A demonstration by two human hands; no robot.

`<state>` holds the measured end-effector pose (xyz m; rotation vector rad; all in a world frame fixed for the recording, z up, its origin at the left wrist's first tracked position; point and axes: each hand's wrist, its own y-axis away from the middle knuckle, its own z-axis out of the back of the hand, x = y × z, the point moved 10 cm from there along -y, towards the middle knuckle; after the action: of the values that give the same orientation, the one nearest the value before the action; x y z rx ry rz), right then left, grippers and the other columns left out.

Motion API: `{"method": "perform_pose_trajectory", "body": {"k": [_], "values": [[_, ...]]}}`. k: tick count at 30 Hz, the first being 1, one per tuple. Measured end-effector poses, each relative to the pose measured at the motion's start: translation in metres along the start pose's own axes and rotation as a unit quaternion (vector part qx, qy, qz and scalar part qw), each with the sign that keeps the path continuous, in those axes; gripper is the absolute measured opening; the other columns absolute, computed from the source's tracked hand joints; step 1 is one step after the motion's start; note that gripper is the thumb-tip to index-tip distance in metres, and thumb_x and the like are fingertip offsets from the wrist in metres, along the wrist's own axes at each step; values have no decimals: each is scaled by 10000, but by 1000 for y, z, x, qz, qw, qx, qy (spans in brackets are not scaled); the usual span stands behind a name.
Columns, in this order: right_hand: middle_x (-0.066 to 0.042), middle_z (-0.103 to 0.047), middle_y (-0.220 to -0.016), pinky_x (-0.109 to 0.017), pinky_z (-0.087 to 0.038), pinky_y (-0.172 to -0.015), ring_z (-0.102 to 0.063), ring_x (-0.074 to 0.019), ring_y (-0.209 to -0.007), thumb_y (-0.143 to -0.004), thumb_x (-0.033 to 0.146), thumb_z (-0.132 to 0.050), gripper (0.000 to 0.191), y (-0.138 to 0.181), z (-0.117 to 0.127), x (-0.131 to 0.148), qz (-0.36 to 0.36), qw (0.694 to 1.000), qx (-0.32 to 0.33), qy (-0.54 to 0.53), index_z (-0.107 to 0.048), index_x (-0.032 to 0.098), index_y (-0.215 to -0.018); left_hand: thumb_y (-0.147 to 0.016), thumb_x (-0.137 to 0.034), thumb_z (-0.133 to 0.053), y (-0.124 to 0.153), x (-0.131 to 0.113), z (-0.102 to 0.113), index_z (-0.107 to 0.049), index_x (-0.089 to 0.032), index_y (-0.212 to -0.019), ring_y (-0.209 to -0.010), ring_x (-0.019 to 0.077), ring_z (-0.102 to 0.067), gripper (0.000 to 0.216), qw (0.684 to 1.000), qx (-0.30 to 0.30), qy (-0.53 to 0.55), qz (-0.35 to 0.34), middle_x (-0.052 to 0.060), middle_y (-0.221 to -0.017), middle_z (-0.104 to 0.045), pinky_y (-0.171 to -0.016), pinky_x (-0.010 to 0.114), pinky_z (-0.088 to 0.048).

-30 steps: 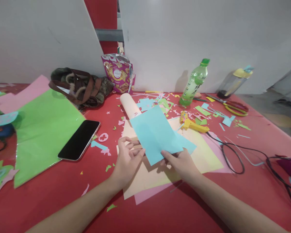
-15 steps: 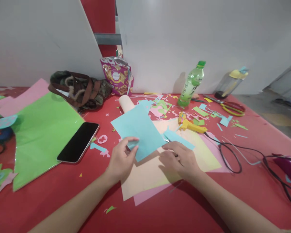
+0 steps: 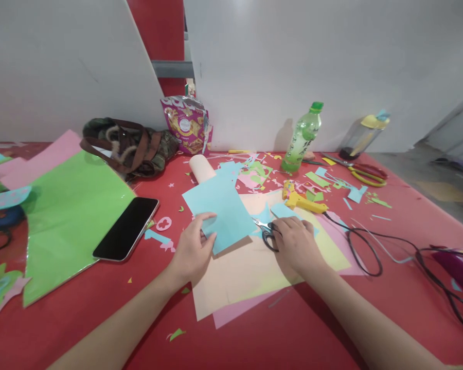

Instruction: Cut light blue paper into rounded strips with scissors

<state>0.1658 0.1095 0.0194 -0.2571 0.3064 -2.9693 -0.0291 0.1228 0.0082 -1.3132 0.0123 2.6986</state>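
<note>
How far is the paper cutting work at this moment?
Done: many cut scraps lie on the red table. In hand: the left hand pinches the blue sheet, the right hand grasps the small black scissors. Left: the blue sheet looks whole, not yet cut.

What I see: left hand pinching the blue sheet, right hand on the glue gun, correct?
No. The head view shows the left hand pinching the blue sheet, but the right hand is on the black scissors; the glue gun lies beyond it.
</note>
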Motion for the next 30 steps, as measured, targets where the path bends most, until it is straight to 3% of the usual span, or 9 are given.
{"method": "perform_pose_trajectory", "body": {"k": [5,11,18,22,27,30], "values": [[-102,-572,-826,-328,-297,-681,-498,-209,-763,-797,174,-386,183,2,-12,2,9,999,27,-22,-545,161,-708,-743,-214,-463,-1,-2,4,-497,-185,-1000,-507,114,-445,260,999,-20,-26,-22,6,-715,-481,-513,243,-380],[-87,-593,-843,-322,-301,-691,-511,-231,-840,-777,140,-425,155,6,-19,10,5,996,90,-14,-549,162,-868,-754,-203,-433,-3,0,2,-484,-183,-1034,-512,112,-443,285,1000,-13,-15,-20,11,-743,-479,-505,246,-383],[-97,-586,-867,-322,-309,-692,-509,-226,-815,-732,83,-421,165,5,-11,10,-15,998,50,-28,-526,170,-824,-755,-206,-429,-7,5,4,-473,-172,-1068,-500,97,-404,318,999,-18,29,-1,7,-731,-473,-494,232,-372],[-93,-585,-840,-314,-321,-649,-486,-236,-795,-709,80,-412,155,5,-7,3,-24,998,18,-49,-500,176,-793,-738,-213,-449,-17,-5,12,-483,-152,-1066,-497,95,-419,335,998,-20,60,1,1,-692,-478,-483,220,-376],[-58,-551,-707,-303,-342,-598,-476,-207,-694,-702,119,-408,79,5,1,-1,-40,983,-5,-178,-422,195,-692,-701,-201,-494,-36,-35,37,-488,-162,-1081,-382,59,-342,382,995,-53,86,-3,-66,-523,-403,-418,183,-332],[14,-482,-598,-268,-347,-524,-454,-150,-546,-705,196,-439,119,6,-8,-9,-121,941,39,-315,-340,216,-643,-679,-205,-527,-46,-51,42,-497,-172,-1073,-353,53,-333,397,994,-56,89,-7,-88,-474,-353,-409,179,-338]]}}
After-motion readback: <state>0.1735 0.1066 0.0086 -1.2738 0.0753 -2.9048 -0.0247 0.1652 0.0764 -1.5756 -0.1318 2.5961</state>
